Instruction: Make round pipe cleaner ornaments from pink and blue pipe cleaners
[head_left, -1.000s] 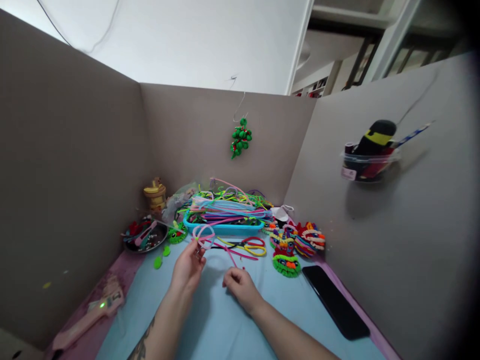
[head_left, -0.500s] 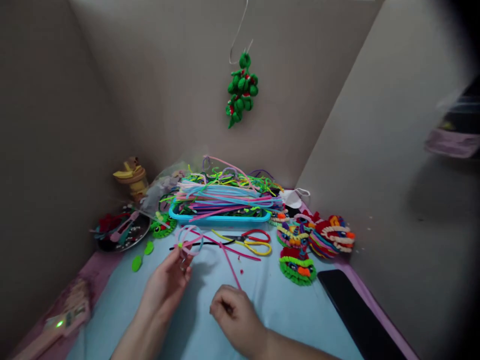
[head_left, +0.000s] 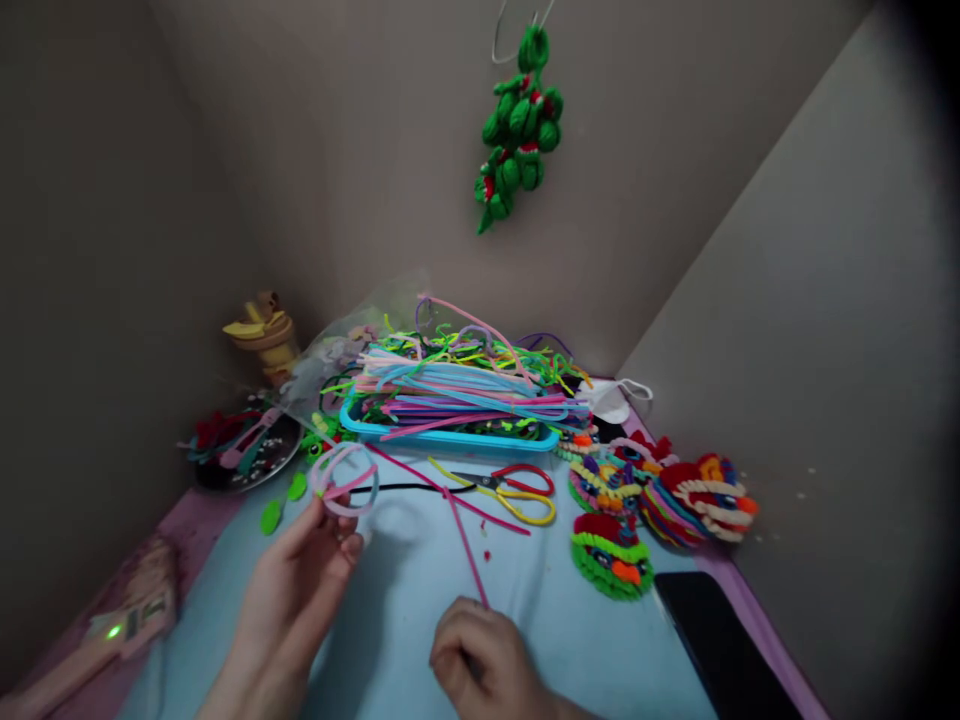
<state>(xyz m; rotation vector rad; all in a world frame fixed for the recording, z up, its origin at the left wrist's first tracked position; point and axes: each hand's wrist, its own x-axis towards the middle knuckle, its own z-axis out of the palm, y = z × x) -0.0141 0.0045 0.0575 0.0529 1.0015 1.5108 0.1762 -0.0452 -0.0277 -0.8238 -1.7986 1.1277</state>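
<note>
A looped ring of pale blue, lilac and pink fuzzy stems [head_left: 351, 484] is raised above the light blue cloth [head_left: 405, 650], its lower edge pinched between the thumb and fingers of the left hand [head_left: 296, 585]. The right hand [head_left: 487, 660] is loosely curled; whether it grips anything cannot be told. A straight magenta fuzzy stem [head_left: 466, 545] ends by its knuckles. Beyond lie scissors with red and yellow handles [head_left: 489, 483], before a bright blue plastic tray [head_left: 450, 440] heaped with multicoloured stems [head_left: 465, 380]. At right lies a black rectangular phone [head_left: 720, 640].
</note>
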